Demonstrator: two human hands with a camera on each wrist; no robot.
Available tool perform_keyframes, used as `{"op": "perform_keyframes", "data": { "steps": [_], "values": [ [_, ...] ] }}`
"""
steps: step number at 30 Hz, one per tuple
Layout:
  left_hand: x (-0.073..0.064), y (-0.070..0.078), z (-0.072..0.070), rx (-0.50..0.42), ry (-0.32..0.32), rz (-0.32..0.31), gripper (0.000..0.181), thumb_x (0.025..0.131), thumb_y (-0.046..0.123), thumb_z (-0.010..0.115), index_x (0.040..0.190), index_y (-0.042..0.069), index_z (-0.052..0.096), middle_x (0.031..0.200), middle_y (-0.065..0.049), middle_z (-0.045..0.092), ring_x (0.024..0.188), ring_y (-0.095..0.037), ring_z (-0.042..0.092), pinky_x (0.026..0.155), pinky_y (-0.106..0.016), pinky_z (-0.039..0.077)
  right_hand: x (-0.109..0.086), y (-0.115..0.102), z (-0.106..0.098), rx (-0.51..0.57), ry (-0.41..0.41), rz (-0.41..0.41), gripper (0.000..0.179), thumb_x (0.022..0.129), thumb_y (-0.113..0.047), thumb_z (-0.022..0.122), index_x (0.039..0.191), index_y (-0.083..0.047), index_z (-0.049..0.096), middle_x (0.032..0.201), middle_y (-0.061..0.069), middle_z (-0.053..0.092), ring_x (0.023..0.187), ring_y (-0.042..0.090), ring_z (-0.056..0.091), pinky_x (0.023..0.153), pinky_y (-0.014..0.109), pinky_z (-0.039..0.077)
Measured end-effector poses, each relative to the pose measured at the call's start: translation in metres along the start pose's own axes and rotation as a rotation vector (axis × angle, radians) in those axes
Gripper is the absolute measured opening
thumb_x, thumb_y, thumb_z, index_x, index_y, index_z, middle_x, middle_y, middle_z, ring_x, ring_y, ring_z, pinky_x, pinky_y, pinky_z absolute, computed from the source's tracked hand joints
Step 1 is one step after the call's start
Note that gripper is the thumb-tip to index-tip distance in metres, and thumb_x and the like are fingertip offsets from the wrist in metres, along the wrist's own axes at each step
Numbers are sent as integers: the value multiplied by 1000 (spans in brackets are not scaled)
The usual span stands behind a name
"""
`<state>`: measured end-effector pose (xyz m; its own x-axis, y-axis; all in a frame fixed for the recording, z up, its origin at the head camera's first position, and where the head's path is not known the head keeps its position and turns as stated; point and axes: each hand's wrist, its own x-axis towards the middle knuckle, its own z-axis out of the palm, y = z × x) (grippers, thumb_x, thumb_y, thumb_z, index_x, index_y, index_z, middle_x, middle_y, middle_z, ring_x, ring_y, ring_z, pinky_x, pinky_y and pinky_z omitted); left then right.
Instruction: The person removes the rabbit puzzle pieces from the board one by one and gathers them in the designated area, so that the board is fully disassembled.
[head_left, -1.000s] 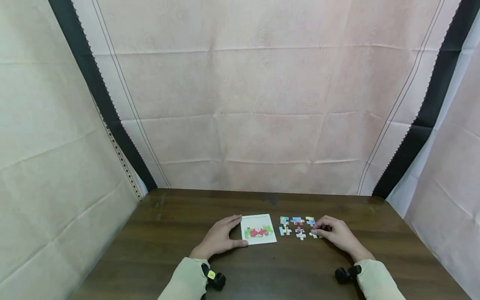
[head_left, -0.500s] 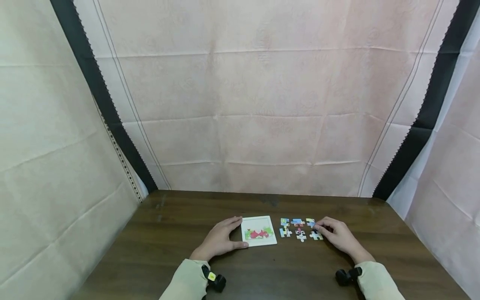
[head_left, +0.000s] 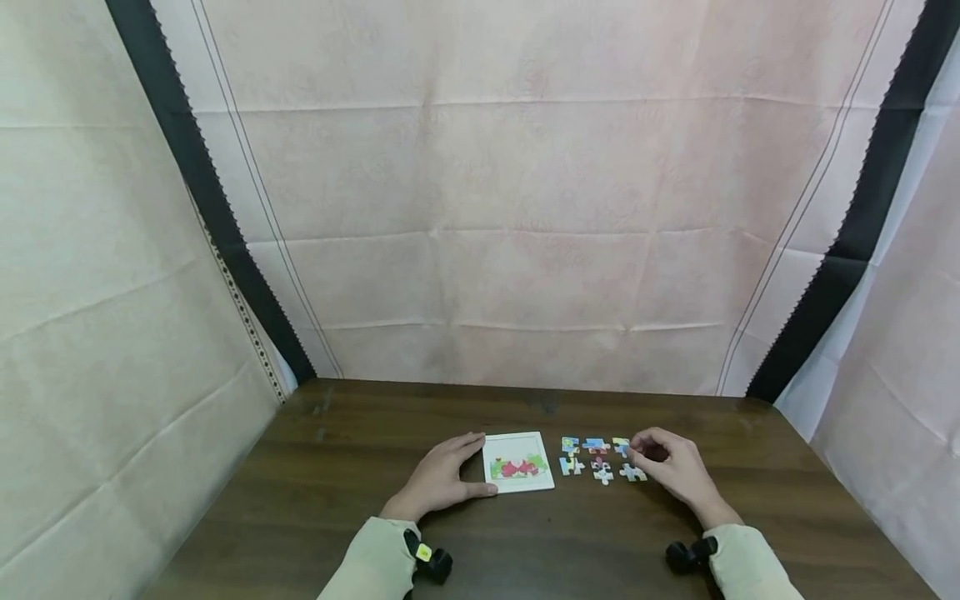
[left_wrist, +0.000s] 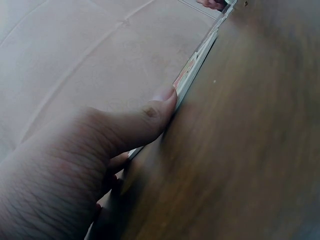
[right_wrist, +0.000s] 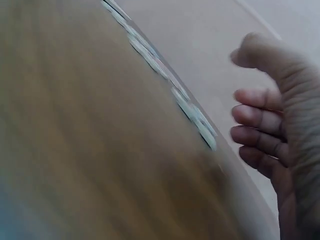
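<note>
A white-framed puzzle board (head_left: pixel 525 446) lies on the table, a strip of red and green picture along its lower part. My left hand (head_left: pixel 435 479) holds it at the left side, the index finger near the upper corner and the thumb at the lower one. In the left wrist view the thumb (left_wrist: pixel 145 120) presses on the board's edge. Right of the board lie several jigsaw pieces (head_left: pixel 602 472) in two rows. My right hand (head_left: pixel 675 471) hovers beside the upper right piece (head_left: pixel 621 442). The right wrist view shows its thumb and loosely curled fingers (right_wrist: pixel 250 116) apart, nothing between them.
The brown wooden table (head_left: pixel 540 550) reaches back to a pale cloth wall (head_left: pixel 525 250). More cloth panels close in both sides. A black camera sits on each wrist, the left camera (head_left: pixel 435 565) and the right camera (head_left: pixel 682 557).
My right hand has lifted from the lower right piece and drawn up beside the upper right one, its fingers parting. The left hand and the board have stayed put.
</note>
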<state>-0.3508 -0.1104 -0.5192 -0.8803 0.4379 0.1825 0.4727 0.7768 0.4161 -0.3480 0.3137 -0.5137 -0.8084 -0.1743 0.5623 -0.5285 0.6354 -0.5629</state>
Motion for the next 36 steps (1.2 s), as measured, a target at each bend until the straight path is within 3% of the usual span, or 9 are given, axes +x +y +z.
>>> {"op": "perform_keyframes", "data": {
  "steps": [7, 11, 14, 19, 23, 29, 36],
  "values": [
    [-1, 0, 0, -4, 3, 9, 98, 79, 80, 61, 154, 20, 44, 158, 2, 40, 145, -26, 37, 114, -54, 34, 17, -41, 48, 98, 6, -177, 16, 85, -12, 82, 93, -21, 72, 88, -14, 68, 77, 6, 65, 62, 33, 58],
    [0, -1, -1, -3, 13, 18, 96, 80, 78, 63, 154, 19, 45, 157, 0, 42, 144, -28, 38, 113, -56, 34, 32, -72, 83, 144, -82, -269, 11, 89, -13, 79, 98, -15, 74, 92, -13, 67, 78, 6, 63, 60, 35, 57],
    [1, -2, -2, 5, 17, 14, 96, 80, 78, 63, 154, 20, 45, 157, 1, 42, 144, -27, 38, 113, -56, 35, 45, -93, 106, 116, -192, -309, 13, 93, -17, 74, 105, -11, 74, 96, -9, 66, 76, 5, 59, 61, 30, 54],
    [0, -2, -2, 2, 9, 19, 95, 81, 80, 60, 154, 21, 44, 158, 2, 40, 145, -26, 37, 113, -55, 35, 56, -120, 131, 43, -409, -256, 22, 98, -20, 68, 115, -6, 71, 104, 2, 64, 67, 2, 53, 58, 22, 50],
    [-2, -3, -1, -4, 10, 24, 96, 81, 79, 61, 154, 20, 45, 158, 1, 41, 144, -26, 38, 113, -55, 35, 57, -129, 139, -30, -526, -205, 27, 98, -22, 68, 119, -5, 69, 110, 6, 62, 64, 1, 51, 60, 22, 50],
    [-3, -2, -2, -20, 7, 18, 95, 81, 77, 63, 154, 18, 45, 158, -1, 41, 144, -28, 37, 112, -57, 35, 56, -130, 140, -77, -566, -189, 26, 96, -22, 71, 117, -8, 69, 110, 4, 59, 65, 2, 48, 63, 22, 48],
    [0, -1, -3, -29, 14, 22, 95, 80, 76, 65, 153, 18, 46, 158, 0, 41, 144, -27, 38, 113, -56, 34, 58, -128, 140, -24, -559, -189, 23, 94, -15, 73, 114, -6, 64, 100, 3, 58, 73, 7, 50, 66, 25, 50]
  ]
}}
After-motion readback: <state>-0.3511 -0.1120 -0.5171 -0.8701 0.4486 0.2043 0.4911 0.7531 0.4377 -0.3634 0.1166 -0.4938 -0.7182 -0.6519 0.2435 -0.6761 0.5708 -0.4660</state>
